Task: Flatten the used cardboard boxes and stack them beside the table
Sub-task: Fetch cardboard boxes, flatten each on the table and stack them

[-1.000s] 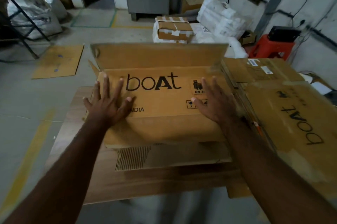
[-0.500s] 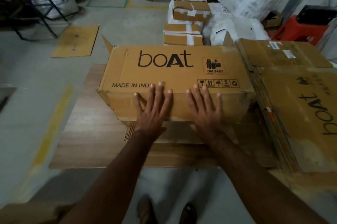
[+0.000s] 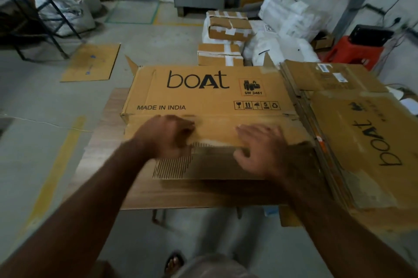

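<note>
On the flattened brown cardboard box in front of me I read "boAt", "MADE IN INDIA" and "UN 3481", plus a row of handling symbols with a "5". The brown cardboard stack to my right also reads "boAt".

Both hands motion-blurred: left hand finger pose unreadable, right hand fingertips smeared. Flattened stack cut off at right edge. Sandalled foot half hidden.

A low wooden table carries a flattened brown "boAt" cardboard box; at three o'clock, touching it, lies a flattened brown cardboard stack.
</note>
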